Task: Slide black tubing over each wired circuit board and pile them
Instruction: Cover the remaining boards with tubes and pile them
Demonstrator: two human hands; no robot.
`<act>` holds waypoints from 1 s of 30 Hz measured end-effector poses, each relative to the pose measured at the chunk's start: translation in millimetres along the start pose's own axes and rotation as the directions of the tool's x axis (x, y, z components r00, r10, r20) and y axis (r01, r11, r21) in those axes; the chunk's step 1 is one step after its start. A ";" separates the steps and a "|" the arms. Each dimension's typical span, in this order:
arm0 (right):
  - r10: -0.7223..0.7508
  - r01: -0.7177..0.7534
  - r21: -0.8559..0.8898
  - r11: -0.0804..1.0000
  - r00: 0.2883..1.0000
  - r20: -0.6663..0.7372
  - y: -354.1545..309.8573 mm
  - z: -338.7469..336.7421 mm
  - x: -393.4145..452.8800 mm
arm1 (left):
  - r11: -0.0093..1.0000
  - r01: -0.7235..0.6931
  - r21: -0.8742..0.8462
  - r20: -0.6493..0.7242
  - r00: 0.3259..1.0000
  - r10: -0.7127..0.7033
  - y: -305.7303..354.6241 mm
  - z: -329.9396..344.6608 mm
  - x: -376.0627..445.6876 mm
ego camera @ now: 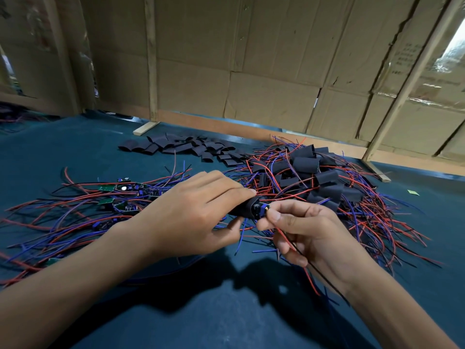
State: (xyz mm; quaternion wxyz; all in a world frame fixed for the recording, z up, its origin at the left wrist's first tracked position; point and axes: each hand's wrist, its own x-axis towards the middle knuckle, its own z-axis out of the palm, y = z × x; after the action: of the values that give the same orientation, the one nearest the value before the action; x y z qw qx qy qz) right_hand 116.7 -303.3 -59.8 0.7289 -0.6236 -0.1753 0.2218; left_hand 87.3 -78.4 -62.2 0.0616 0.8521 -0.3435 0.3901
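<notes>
My left hand (191, 212) pinches a piece of black tubing (245, 209) between fingers and thumb. A wired circuit board (261, 209) sticks out of the tube's right end. My right hand (304, 230) pinches that board's end and holds its red and black wires, which trail down past my wrist. Bare green boards (118, 197) with red, blue and black wires lie spread at the left. A pile of tubed boards (309, 175) stands at the right. Loose black tube pieces (186, 147) lie at the back.
The table has a dark teal cloth (226, 311). A cardboard wall on a wooden frame (251, 71) closes off the back. A small green scrap (412, 192) lies at the far right. Wire ends (377, 235) fan out over the cloth around the right-hand pile.
</notes>
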 end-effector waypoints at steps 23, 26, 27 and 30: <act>-0.298 0.290 -0.086 0.953 0.849 -0.436 -37.5 -50.8 -5.5 | 0.833 0.461 0.306 0.428 0.715 -0.553 -78.2 -10.8 -24.3; -0.385 0.304 -0.237 0.923 0.767 -0.514 -40.8 -74.4 -4.1 | 0.784 0.499 0.370 0.616 0.500 -0.609 -95.0 -15.4 -35.1; -0.396 0.284 -0.288 0.915 0.773 -0.496 -41.0 -79.1 -2.4 | 0.781 0.520 0.345 0.619 0.500 -0.606 -97.5 -17.7 -34.9; -0.481 0.129 -0.610 0.782 0.748 -0.458 -36.5 -85.9 -0.7 | 0.787 0.540 0.297 0.607 0.529 -0.593 -100.0 -20.8 -31.6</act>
State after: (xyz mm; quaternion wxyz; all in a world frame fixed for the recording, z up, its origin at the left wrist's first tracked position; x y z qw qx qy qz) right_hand 165.6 -379.6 -37.6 0.5658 -0.8007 -0.0989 -0.1704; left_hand 123.1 22.0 -53.9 0.0255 0.9988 -0.0319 0.0258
